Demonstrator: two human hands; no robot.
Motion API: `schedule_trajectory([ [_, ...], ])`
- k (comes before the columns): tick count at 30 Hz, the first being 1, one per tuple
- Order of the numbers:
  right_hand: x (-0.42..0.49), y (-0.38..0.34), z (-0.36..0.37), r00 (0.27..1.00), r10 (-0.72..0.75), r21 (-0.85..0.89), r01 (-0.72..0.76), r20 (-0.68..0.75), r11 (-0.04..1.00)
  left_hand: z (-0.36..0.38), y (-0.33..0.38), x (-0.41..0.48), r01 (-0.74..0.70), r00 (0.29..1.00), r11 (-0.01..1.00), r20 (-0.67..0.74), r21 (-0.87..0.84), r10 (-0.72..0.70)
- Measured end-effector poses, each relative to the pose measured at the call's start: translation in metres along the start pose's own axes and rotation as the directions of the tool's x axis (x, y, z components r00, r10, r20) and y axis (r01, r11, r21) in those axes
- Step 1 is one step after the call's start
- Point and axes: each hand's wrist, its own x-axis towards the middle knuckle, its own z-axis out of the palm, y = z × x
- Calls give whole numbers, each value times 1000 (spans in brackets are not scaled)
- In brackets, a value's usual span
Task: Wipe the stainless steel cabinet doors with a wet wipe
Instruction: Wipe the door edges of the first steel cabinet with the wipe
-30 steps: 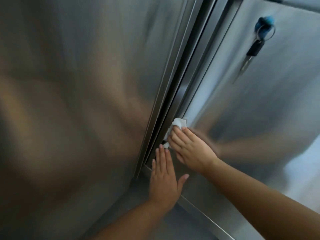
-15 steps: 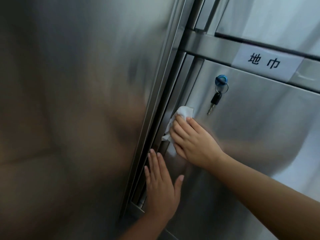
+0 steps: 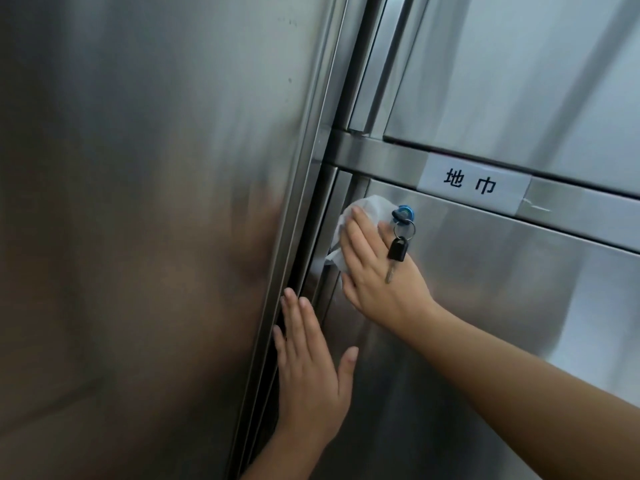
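Observation:
A lower stainless steel cabinet door fills the right of the view. My right hand lies flat with straight fingers and presses a white wet wipe against the door's upper left corner, just left of the lock. The wipe shows above and left of my fingers; the rest is hidden under my palm. My left hand rests flat with straight fingers on the door's left edge, lower down, holding nothing. A large steel panel fills the left of the view.
A blue-capped lock carries a key ring with a black-headed key that hangs over the back of my right hand. A white label with two black characters sits on the crossbar. Another steel door stands above it.
My right hand slid the wipe up the door's left edge to the lock. My left hand moved up the edge too. The view rose, and the label and the upper door came in.

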Motion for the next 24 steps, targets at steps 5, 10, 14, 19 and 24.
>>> schedule_trajectory([
  [5,0,-4,1,993,101,-17,-100,53,995,-9,8,15,-80,996,996,-34,-39,79],
  [10,0,-4,2,988,132,-38,-129,75,991,-18,17,28,-99,994,990,-60,-102,93],
  [14,3,-8,3,988,122,-46,-118,90,992,-24,18,35,-94,994,983,-61,-158,86],
  [19,3,-1,4,998,69,-51,-68,13,996,-31,16,39,-149,986,983,-92,-107,140],
  [24,5,3,5,992,102,130,-93,-67,987,-35,11,41,-181,976,984,-127,-1,179],
])
